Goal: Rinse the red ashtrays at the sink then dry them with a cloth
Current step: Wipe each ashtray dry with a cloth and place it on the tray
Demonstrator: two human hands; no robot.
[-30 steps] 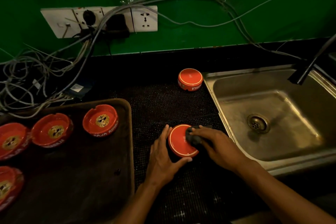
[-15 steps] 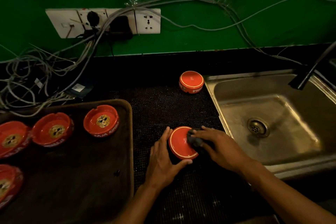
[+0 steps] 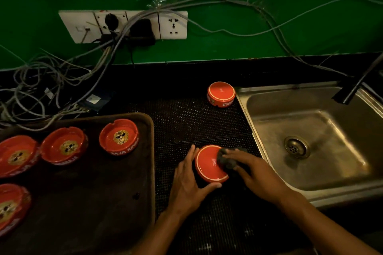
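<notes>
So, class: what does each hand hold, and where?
Left hand steadies the upturned ashtray by its side wall; right hand presses a dark cloth on its base.

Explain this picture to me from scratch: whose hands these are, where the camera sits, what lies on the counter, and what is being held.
There is no machine here. A person wears a wide-angle camera on the head, looking down at their own two bare hands. The left hand steadies an upside-down red ashtray on a black dotted mat. The right hand presses a dark cloth on its base. A second upside-down ashtray stands farther back beside the steel sink. Left of the mat, a dark tray carries at least four upright ashtrays. Behind, a green wall bears sockets and tangled cables.
</notes>
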